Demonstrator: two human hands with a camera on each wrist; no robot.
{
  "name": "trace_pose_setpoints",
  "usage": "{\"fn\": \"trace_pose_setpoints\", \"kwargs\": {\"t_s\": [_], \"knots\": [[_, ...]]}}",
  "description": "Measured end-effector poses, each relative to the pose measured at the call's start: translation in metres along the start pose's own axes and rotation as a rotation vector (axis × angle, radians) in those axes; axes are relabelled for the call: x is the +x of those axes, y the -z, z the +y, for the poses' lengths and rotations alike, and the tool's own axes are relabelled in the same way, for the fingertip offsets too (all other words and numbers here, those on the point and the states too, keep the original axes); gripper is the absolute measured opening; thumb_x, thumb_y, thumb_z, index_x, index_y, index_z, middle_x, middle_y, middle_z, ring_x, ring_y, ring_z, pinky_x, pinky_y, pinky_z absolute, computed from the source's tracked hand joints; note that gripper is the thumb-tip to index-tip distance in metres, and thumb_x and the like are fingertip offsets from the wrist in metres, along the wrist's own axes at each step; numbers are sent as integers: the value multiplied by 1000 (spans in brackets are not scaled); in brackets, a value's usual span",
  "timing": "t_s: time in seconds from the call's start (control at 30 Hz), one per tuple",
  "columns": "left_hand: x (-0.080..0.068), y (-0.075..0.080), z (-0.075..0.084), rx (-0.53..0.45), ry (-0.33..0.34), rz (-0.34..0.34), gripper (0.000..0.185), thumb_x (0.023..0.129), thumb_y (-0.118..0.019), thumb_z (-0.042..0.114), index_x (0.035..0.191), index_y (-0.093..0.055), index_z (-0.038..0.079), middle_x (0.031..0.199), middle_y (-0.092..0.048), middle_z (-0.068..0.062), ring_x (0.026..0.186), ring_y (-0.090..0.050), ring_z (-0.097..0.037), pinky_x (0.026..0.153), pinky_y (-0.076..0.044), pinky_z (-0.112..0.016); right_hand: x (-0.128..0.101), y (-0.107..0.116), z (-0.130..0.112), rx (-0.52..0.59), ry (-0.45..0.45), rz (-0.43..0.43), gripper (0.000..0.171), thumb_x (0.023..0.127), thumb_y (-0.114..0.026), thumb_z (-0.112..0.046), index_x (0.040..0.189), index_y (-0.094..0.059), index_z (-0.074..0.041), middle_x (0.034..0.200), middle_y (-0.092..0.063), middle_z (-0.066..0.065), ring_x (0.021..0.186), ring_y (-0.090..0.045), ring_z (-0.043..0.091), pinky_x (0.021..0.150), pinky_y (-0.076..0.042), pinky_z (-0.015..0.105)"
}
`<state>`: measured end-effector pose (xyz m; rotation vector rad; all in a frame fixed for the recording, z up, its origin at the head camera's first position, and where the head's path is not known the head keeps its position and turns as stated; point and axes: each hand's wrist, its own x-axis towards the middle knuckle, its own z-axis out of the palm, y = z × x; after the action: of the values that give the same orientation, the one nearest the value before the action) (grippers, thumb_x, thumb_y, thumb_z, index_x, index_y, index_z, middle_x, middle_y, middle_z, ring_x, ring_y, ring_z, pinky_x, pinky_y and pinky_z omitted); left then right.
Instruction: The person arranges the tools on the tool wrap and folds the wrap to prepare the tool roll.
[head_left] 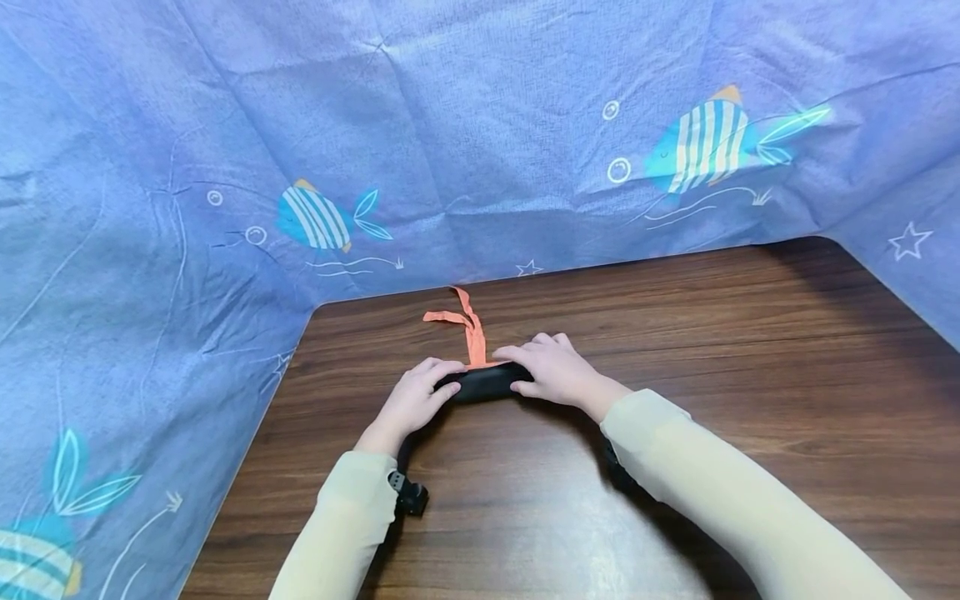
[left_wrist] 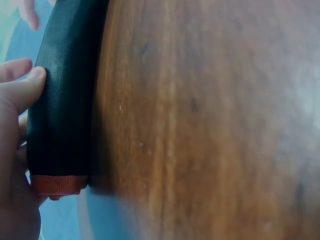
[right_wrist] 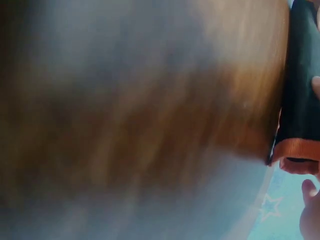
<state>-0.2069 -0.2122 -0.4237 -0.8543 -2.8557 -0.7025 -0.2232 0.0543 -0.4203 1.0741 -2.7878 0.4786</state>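
A rolled-up black pouch [head_left: 486,384] with orange edging lies crosswise on the table. From its far side an orange tie [head_left: 475,340] runs back and splits into two loose ends. My left hand [head_left: 415,398] grips the left end, thumb on the near side and fingers over the top. At the other end my right hand [head_left: 557,372] holds the roll the same way. The left wrist view shows the thumb [left_wrist: 35,82] pressed against the smooth black side, above an orange-trimmed end [left_wrist: 59,185]. In the right wrist view the orange rim [right_wrist: 297,148] shows rolled layers inside; most of that hand is cut off.
The brown wood-grain table [head_left: 750,400] extends to both sides of the arms. A blue cloth [head_left: 480,125] printed with fish and stars hangs along its back and sides. A small black device [head_left: 409,493] is strapped at the left wrist.
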Motion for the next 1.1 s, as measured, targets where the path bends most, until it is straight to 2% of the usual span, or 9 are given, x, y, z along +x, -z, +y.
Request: {"fn": "trace_pose_setpoints", "kwargs": {"t_s": [0.07, 0.17, 0.33, 0.5, 0.6, 0.7, 0.83, 1.1], "knots": [[0, 0, 1, 6, -3, 6, 27, 93, -59, 21, 119, -64, 19, 113, -59, -5, 104, -57, -23, 90, -41, -47, -2, -1, 0, -19, 39, 22, 45, 84, -69, -36, 126, -56, -28, 114, -60, -2, 102, -52, 23, 81, -34, 45], [0, 0, 2, 7, 2, 8, 25, 93, -59, 20, 117, -65, 20, 112, -60, -4, 104, -57, -22, 92, -39, -48, -3, -2, -1, -41, 67, 43, 40, 83, -69, -35, 122, -59, -28, 111, -57, -1, 101, -52, 22, 80, -35, 44], [2, 0, 4, 50, 11, -6, 25, 94, -57, 22, 118, -65, 21, 112, -61, -3, 107, -55, -22, 99, -29, -52, -3, -2, -2, -52, 40, 49, 39, 82, -69, -37, 120, -60, -29, 110, -59, -3, 101, -51, 22, 79, -35, 44], [3, 0, 4, 100, 19, -25, 30, 91, -61, 31, 120, -63, 23, 115, -58, -3, 111, -52, -22, 101, -22, -53, -2, -1, -3, -88, 10, 5, 43, 83, -68, -41, 123, -58, -31, 113, -59, -3, 103, -51, 23, 81, -34, 44], [2, -1, 3, 134, 24, -40, 41, 84, -68, 38, 122, -61, 25, 118, -54, -4, 112, -48, -25, 98, -23, -52, -1, 0, -4, -127, 16, -14, 46, 82, -69, -42, 125, -56, -31, 114, -59, -2, 103, -51, 23, 82, -34, 44], [2, -2, 2, 159, 25, -39, 47, 80, -73, 39, 124, -60, 26, 120, -51, -5, 112, -45, -27, 95, -24, -52, -2, 1, -4, -161, 22, -30, 48, 81, -70, -42, 126, -55, -31, 114, -59, -2, 104, -50, 23, 82, -35, 45], [2, -2, 1, 134, 31, -29, 44, 81, -74, 33, 122, -60, 26, 117, -51, -5, 108, -46, -27, 94, -26, -51, -2, 2, -5, -147, 8, -35, 49, 82, -70, -41, 127, -55, -31, 115, -59, -2, 105, -51, 24, 82, -35, 45], [6, 3, 1, 96, 21, -32, 43, 80, -74, 33, 121, -62, 25, 110, -56, -4, 104, -51, -24, 92, -29, -50, 0, 6, -5, -81, -52, -45, 46, 82, -68, -41, 126, -58, -30, 117, -59, 0, 106, -51, 24, 80, -34, 44]]}}
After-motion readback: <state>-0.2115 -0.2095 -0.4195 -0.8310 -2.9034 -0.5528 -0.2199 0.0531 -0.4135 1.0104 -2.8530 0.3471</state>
